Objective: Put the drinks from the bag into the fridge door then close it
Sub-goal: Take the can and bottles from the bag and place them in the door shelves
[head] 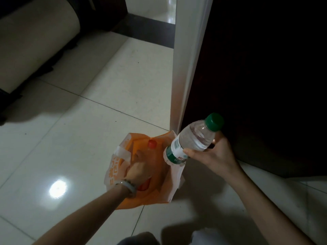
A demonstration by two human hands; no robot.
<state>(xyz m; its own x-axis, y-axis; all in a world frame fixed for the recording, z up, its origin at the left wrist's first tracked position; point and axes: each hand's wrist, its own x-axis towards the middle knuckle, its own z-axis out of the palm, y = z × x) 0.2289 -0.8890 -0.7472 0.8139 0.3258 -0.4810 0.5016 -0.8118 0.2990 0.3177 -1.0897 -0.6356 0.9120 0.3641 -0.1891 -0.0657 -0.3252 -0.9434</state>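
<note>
An orange and white bag [122, 161] lies open on the tiled floor. Inside it, my left hand [139, 168] grips a bottle of orange drink with a red cap [152, 144]. To the right, above the bag's edge, my right hand [212, 154] holds a clear water bottle [192, 138] with a green cap and a green label, tilted with the cap up and to the right. The pale edge of the fridge door [184, 68] stands just behind the bag, and the dark fridge side [265, 68] fills the right. The door shelves are hidden.
A cream sofa on a dark base [35, 46] runs along the upper left. Glossy white floor tiles [88, 112] lie between sofa and fridge, with a bright light reflection at lower left. A dark threshold strip [150, 27] crosses the doorway at the top.
</note>
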